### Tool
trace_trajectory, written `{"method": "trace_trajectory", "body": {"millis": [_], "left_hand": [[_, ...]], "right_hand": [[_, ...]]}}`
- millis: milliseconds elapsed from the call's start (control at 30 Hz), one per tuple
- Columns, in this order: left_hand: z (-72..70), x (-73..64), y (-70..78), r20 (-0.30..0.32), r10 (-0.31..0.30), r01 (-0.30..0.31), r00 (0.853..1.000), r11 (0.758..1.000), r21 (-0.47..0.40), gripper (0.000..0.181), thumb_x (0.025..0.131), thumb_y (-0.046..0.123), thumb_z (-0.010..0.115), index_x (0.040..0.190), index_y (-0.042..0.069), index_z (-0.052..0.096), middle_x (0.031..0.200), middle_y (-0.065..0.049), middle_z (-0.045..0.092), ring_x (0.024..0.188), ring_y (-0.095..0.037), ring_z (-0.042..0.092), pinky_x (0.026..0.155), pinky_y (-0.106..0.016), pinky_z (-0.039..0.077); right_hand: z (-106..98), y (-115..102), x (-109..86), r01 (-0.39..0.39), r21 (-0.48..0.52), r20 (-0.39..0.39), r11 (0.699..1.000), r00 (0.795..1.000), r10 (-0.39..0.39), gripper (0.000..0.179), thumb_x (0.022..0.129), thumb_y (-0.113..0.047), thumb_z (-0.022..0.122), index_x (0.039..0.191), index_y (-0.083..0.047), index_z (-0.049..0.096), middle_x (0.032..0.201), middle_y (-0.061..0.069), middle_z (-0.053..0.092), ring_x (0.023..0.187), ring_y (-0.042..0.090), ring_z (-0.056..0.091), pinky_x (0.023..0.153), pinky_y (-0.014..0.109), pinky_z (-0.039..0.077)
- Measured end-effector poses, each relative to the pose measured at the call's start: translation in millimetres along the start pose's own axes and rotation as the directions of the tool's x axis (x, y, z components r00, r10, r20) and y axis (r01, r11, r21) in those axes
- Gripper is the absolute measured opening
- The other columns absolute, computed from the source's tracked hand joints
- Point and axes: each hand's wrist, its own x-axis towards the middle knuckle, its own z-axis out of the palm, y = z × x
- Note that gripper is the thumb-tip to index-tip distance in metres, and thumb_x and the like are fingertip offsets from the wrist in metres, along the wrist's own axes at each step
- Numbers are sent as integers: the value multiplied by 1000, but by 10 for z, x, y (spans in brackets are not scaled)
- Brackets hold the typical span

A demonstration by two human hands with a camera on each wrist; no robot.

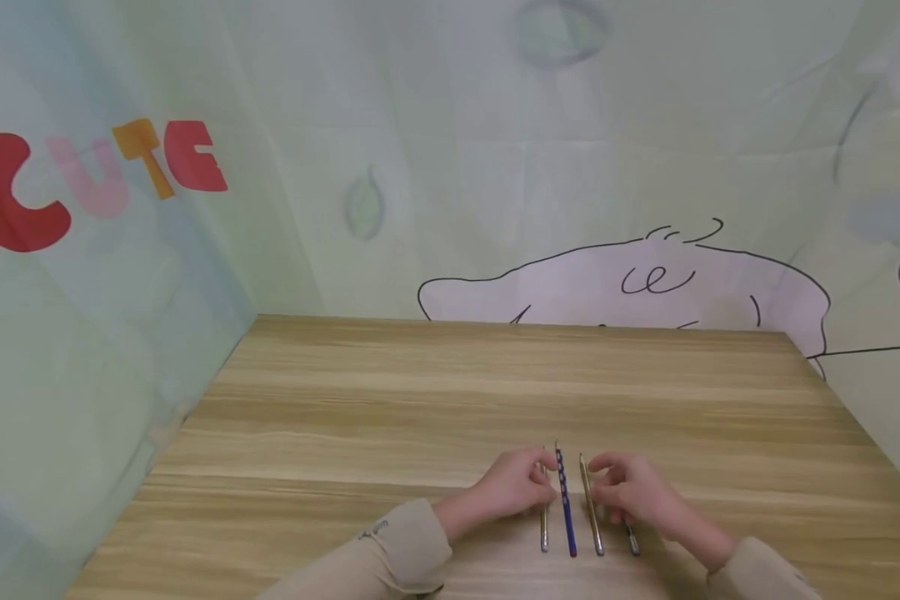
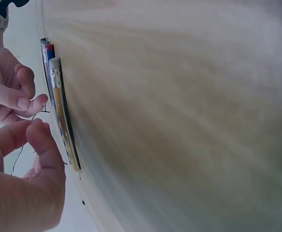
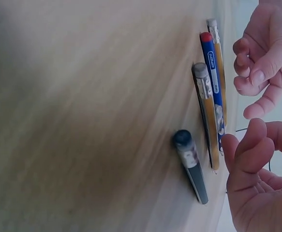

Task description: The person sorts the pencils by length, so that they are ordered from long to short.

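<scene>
Pencils lie roughly side by side on the wooden table, eraser ends toward me. Leftmost is a yellow pencil [image 1: 544, 537], partly covered by my left hand [image 1: 513, 485], whose thumb and finger are bent with nothing visible between them. Beside it lies a blue pencil [image 1: 567, 512] with a red end. Another yellow pencil [image 1: 592, 517] comes after that, close to the fingertips of my right hand [image 1: 637, 493]. My right hand is loosely bent over a dark pencil [image 3: 195, 174] with a dark eraser, hiding much of it in the head view. Neither hand grips a pencil.
The wood-grain table [image 1: 330, 400] reaches back to a pale printed curtain [image 1: 450, 167] with a cartoon outline. On the left, the curtain bears the coloured letters CUTE [image 1: 195, 157].
</scene>
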Motion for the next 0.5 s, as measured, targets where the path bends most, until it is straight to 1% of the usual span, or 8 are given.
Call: {"method": "trace_trajectory", "body": {"millis": [167,400,500], "left_hand": [[1,8,-13,-28,-23,23,999,1000,13,28,74,5,66,100,5,56,73,-2,62,53,-12,53,48,-23,46],[-4,12,-31,-54,-32,32,998,999,15,23,72,2,66,93,3,56,72,-3,61,50,-13,52,45,-23,45],[12,17,-21,-56,-27,29,998,999,40,23,73,5,67,93,4,56,68,-1,60,50,-11,51,45,-22,44]], "right_hand": [[25,11,0,15,-8,4,1000,1000,-15,37,78,-6,60,109,11,48,70,7,60,47,12,49,38,21,40],[57,17,3,23,-7,-4,1000,1000,-23,29,77,-4,61,101,10,51,68,8,60,45,12,48,37,22,40],[64,29,1,18,-30,-12,999,1000,-18,26,76,-4,60,97,9,52,67,7,60,44,11,48,37,22,41]]}}
